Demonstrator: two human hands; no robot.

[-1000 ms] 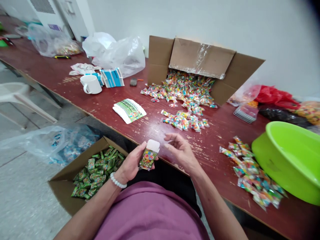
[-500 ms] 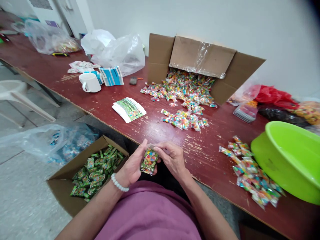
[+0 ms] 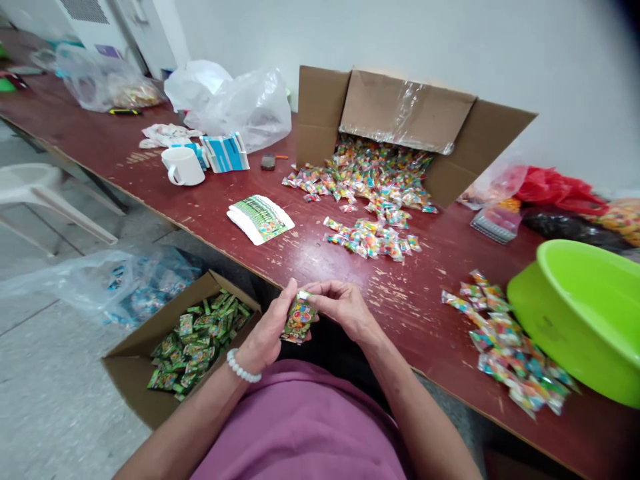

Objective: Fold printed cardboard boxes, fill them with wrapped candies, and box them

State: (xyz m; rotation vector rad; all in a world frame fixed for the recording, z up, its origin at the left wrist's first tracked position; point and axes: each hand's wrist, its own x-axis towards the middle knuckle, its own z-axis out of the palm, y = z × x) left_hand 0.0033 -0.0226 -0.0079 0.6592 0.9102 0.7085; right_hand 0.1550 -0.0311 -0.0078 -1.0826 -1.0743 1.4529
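A small green printed candy packet (image 3: 299, 321) is held upright just off the table's front edge. My left hand (image 3: 267, 337), with a pale bead bracelet at its wrist, grips the packet from its left side and from behind. The thumb and fingers of my right hand (image 3: 345, 308) pinch its top edge, where a small white patch shows. Beyond my hands, a fanned stack of flat green pouches (image 3: 261, 219) lies on the red table (image 3: 240, 257). Small clear-wrapped candies (image 3: 371, 239) form a loose group to its right.
A tipped cardboard box (image 3: 407, 110) spills wrapped candies at the back. More candies (image 3: 510, 347) lie by a green basin (image 3: 565, 327) on the right. Low on the left, an open carton (image 3: 125, 367) holds green packets. A white mug (image 3: 183, 167) and plastic bags (image 3: 245, 110) stand farther left.
My right fingers have shifted slightly along the packet's top edge, and a white patch now shows there. The packet tilts a little more. The whole view has shifted slightly.
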